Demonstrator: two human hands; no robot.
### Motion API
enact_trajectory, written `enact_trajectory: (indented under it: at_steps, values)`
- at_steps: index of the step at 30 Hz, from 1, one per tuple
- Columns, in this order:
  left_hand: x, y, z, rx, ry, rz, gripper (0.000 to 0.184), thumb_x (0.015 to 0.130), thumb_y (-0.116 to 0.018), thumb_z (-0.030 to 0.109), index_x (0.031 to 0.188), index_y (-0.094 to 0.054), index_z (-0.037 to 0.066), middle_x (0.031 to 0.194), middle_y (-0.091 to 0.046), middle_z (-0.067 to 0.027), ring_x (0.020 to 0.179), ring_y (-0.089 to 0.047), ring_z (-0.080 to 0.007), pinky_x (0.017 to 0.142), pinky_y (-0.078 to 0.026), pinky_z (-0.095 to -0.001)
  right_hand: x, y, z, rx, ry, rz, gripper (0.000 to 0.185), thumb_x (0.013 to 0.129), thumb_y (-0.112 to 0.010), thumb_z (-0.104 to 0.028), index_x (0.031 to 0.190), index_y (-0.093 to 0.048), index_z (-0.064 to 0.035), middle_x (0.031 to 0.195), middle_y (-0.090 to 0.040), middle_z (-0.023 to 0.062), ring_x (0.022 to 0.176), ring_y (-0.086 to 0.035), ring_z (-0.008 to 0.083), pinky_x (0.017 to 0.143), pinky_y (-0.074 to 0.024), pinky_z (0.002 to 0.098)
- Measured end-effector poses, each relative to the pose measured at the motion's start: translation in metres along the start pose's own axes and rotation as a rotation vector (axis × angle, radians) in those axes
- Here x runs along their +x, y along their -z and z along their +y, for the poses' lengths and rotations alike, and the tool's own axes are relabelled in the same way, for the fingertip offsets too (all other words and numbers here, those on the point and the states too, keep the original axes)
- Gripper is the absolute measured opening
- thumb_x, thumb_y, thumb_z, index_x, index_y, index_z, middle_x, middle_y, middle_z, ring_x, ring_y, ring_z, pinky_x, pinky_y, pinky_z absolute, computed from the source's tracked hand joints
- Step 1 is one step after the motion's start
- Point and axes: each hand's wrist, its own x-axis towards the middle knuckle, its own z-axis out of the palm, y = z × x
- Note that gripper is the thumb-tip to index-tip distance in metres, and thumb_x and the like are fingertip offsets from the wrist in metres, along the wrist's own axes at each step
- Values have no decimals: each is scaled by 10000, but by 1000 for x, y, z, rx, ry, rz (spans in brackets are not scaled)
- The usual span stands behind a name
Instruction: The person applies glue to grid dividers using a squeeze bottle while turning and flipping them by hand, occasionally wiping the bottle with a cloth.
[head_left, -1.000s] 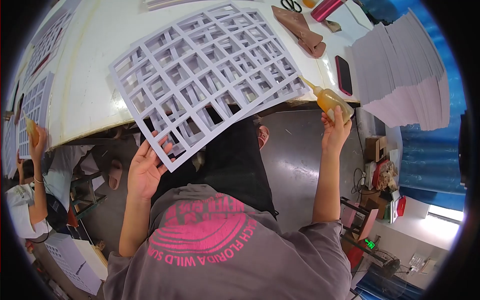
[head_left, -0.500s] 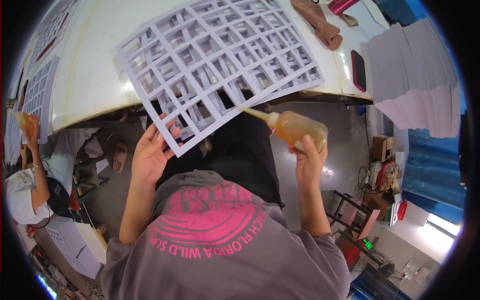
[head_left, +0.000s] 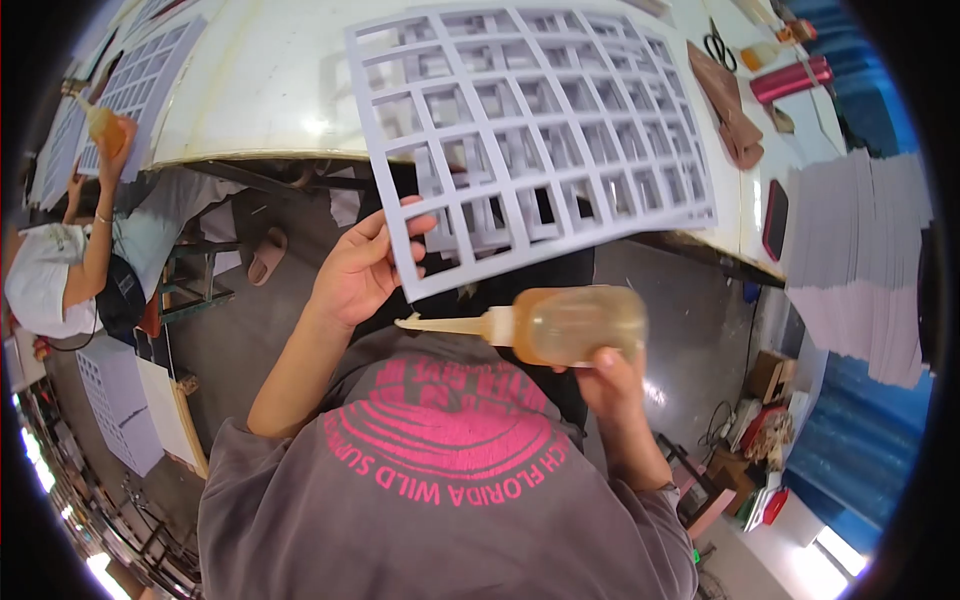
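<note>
A white grid sheet [head_left: 480,270], cut into many square openings, reaches over the table's front edge, with other grid layers visible beneath it. My left hand [head_left: 365,265] grips its near left corner, fingers passing through and behind the openings. In my right hand [head_left: 610,385] is a squeeze glue bottle [head_left: 585,325] of amber liquid, held sideways above my lap. Its long pale nozzle [head_left: 445,325] points left, just below the sheet's corner and apart from it. A whitish blob sits at the nozzle tip.
On the white table [head_left: 260,90] lie a brown cloth [head_left: 725,105], scissors [head_left: 718,45], a red flask [head_left: 790,80] and a phone [head_left: 774,220]. Paper stacks [head_left: 855,270] stand at right. A co-worker's hand [head_left: 112,150] holds another bottle at left.
The bottle has swung away from the sheet's near edge, toward my body and left. The sheet's near left corner has shifted right with my left hand, and the sheet has turned. The view has shifted.
</note>
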Motion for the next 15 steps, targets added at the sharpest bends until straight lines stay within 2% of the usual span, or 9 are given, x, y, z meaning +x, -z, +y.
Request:
enact_trajectory:
  at_steps: [2,4,5,7,11,15]
  values:
    - [-3,19,16,-30,-12,-160,440,936,-489,155,1341,-385,16,1141,-598,-151,888,-639,-199,736,-553,-357,13,-8,-23,-39,153,-10,743,690,-773,-236,1256,-354,0,1102,-535,161,901,-610,246,620,-548,353]
    - [-6,32,36,52,-18,-133,436,933,-495,160,1322,-401,-12,1082,-625,-148,850,-644,-169,665,-557,-310,35,-9,-41,-87,257,-19,795,680,-783,-250,1291,-339,-4,1122,-531,154,925,-608,257,592,-551,370]
    - [-6,41,45,70,2,-113,432,933,-496,161,1316,-408,-18,1074,-628,-146,839,-645,-160,652,-556,-299,51,-18,-48,-99,347,-51,698,724,-751,-229,1266,-371,-9,1113,-545,145,902,-614,251,612,-542,354]
    - [-9,51,56,124,38,-30,420,932,-502,174,1291,-433,-34,1038,-642,-130,786,-641,-122,625,-547,-256,90,-35,-57,-118,376,-42,613,758,-722,-212,1239,-395,-16,1072,-563,133,867,-619,244,623,-530,338]
    - [-20,58,56,161,31,42,415,937,-499,198,1283,-445,-25,1037,-642,-109,773,-629,-100,624,-537,-236,173,-61,-55,-189,344,-63,442,814,-673,-189,1147,-441,-16,976,-590,124,774,-625,220,641,-506,311]
    - [-28,56,48,162,22,133,393,934,-503,188,1281,-468,7,1062,-631,-98,806,-622,-100,686,-525,-230,238,-85,-32,-220,245,-96,471,791,-708,-235,1083,-433,13,928,-589,140,682,-623,206,600,-509,293]
